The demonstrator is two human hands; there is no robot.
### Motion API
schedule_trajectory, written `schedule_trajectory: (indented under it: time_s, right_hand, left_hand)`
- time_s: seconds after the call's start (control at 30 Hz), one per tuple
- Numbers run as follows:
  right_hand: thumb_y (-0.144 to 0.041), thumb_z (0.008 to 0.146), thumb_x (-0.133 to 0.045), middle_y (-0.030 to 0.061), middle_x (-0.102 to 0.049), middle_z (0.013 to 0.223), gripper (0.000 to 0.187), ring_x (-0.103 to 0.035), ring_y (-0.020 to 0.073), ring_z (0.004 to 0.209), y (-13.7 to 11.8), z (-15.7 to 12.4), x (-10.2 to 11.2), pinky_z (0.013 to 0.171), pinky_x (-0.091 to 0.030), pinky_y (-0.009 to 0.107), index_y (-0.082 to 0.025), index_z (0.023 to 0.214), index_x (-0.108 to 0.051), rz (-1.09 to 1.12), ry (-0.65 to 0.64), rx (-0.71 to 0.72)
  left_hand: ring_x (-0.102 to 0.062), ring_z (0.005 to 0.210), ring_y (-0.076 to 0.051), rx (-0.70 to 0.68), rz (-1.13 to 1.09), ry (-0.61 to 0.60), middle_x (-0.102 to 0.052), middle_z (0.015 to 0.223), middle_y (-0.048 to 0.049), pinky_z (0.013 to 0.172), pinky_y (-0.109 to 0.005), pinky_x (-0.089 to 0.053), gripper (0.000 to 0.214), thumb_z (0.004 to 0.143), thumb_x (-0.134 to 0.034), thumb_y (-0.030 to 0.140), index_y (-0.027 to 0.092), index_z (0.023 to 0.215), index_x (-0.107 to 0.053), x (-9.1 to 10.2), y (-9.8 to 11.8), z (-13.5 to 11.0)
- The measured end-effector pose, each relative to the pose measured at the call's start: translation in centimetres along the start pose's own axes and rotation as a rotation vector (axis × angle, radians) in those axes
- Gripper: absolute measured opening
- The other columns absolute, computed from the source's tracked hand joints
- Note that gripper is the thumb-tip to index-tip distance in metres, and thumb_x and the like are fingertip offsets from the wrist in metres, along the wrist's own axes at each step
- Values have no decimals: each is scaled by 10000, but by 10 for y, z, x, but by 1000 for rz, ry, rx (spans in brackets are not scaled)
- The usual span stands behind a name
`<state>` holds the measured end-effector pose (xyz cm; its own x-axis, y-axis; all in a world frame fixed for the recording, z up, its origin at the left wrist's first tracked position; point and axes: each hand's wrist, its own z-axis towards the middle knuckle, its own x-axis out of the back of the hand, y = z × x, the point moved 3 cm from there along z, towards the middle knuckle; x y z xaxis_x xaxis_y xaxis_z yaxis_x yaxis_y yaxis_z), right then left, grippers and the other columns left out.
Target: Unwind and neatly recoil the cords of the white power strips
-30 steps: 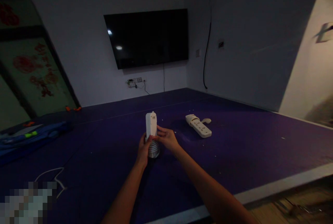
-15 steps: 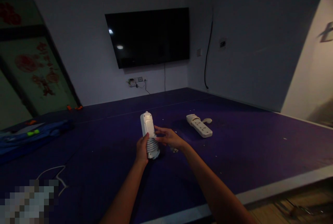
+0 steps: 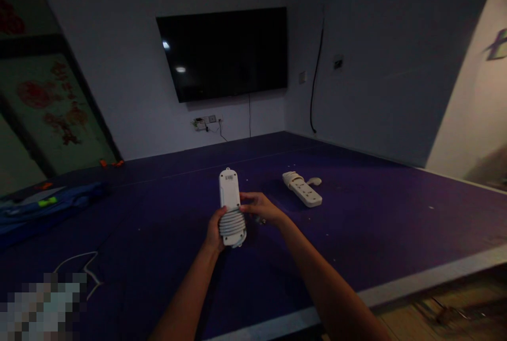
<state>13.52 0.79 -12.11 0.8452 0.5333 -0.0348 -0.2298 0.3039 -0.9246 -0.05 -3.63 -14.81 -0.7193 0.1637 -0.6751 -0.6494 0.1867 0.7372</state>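
My left hand (image 3: 216,229) is closed around the lower left side of a white power strip (image 3: 229,188), held up with its back face towards me. A pale cord (image 3: 232,222) is wound in several turns around its lower half. At the strip's right edge my right hand (image 3: 263,208) is closed, thumb and fingers pinching the cord by the top turn. Below that hand hangs what looks like the plug (image 3: 260,219), partly hidden and dark. Further right, a second white power strip (image 3: 307,193) lies sockets up, its cord wrapped round the far end, its plug (image 3: 314,181) beside it.
The purple surface (image 3: 380,225) has a pale front edge (image 3: 400,287) and small white scraps on it. Blue cloth (image 3: 79,197) lies at the left, near a loose white cable (image 3: 89,271). A television (image 3: 229,56) hangs on the back wall.
The power strip has turned so its back faces me more squarely and has shifted slightly right. Both hands stay on it. The view has shifted a little.
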Motion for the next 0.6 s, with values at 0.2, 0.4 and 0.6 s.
schedule_trajectory:
  time_s: [0.2,0.4,0.6]
  right_hand:
    - [-290,595,-794,-22,-637,627,580,-472,39,428,2,-4,-2,407,-358,156,-167,1139,-635,163,-65,-77]
    - [-299,608,-783,31,-674,840,561,-479,24,444,-5,-7,-10,395,-369,146,-174,1136,-640,234,-146,-27]
    - [-296,619,-773,34,-679,791,452,-419,12,413,-6,-5,-14,351,-299,139,-167,1044,-694,245,-60,13]
  left_hand:
    - [-671,630,-234,-19,-37,-118,-707,737,-127,581,-335,-546,314,748,-539,334,64,861,-655,-2,1,-5]
    - [-674,668,-248,56,-43,-203,-710,774,-142,610,-371,-556,378,764,-518,387,59,885,-661,-1,0,-6]
    - [-680,693,-250,42,-30,-247,-711,760,-132,638,-374,-554,356,772,-519,366,62,893,-660,5,-1,-4]
